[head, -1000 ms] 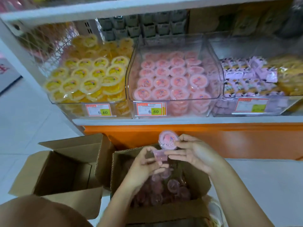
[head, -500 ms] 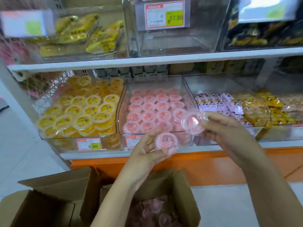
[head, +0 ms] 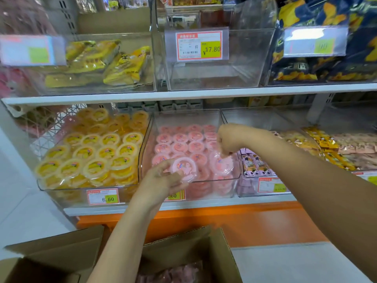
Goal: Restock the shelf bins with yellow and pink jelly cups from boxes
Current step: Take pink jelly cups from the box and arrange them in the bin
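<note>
Since half a second ago: right hand point(head: 229, 139) has gone from in front of the shelf to over the pink bin point(head: 216, 180). Left hand point(head: 161, 180) has come up to that bin's front rim.

- Left hand: fingers and thumb curled round a pink jelly cup point(head: 184, 168), gripping its side. The cup is round and shallow, clear plastic with a printed foil lid facing the camera, tilted. It sits at the fingertips, just over the front edge of the bin, left of centre.
- Right hand: knuckles up, fingers bunched downward, pinching a second pink jelly cup point(head: 223, 166) by its upper rim. The cup hangs below the fingertips at the bin's front right corner and is motion-blurred, touching or just above the cups under it; I cannot tell which.
- Pink bin: clear rigid plastic with a sloped front, packed with rows of pink cups lying lid-up.
- Left neighbour: yellow jelly cups point(head: 95, 158) heaped in a matching yellow bin point(head: 51, 189).
- Both bins stand at the front edge of the white shelf point(head: 224, 202).
- Below: open brown cardboard box point(head: 222, 254) with bagged pink cups point(head: 175, 273) inside.
</note>
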Motion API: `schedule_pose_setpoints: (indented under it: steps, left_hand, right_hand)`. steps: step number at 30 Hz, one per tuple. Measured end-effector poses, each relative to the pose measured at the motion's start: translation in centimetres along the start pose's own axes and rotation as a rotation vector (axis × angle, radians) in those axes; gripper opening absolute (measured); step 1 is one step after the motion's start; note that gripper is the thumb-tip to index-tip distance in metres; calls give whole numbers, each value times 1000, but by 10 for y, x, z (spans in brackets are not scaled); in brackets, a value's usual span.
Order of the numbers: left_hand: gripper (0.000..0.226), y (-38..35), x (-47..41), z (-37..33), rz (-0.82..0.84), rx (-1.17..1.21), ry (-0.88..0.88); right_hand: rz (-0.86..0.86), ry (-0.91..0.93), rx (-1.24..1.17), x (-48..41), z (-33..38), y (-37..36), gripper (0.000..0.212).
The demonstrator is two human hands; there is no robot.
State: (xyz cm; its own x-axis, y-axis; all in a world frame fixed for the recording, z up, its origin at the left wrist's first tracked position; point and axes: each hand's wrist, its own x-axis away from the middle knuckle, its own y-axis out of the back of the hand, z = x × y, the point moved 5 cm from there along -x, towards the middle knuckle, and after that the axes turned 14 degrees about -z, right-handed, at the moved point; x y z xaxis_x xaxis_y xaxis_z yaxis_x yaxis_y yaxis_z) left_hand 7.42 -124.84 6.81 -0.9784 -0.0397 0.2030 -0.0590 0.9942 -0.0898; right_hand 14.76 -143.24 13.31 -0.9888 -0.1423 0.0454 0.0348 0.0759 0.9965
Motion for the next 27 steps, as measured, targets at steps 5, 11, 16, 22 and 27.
schedule_pose_setpoints:
  steps: [5, 11, 16, 22, 27]
  left_hand:
    - [17, -2, -4, -6, -6, 23, 38]
    - [26, -3, -12, -9, 32, 69, 10]
    - [26, -1, -20, -10, -28, 54, 6]
    - [37, 3, -28, -6, -126, 13, 24]
    - [17, 7, -34, -9, -229, 84, -56]
  right_hand:
    - [160, 31, 168, -18, 3, -12, 37]
    - [276, -38, 39, -26, 1, -23, 24]
    - [327, -99, -8, -26, 0, -24, 11]
    - [241, -58, 136, -26, 7, -27, 32]
    - [-13, -155, -683, -20, 17, -5, 22]
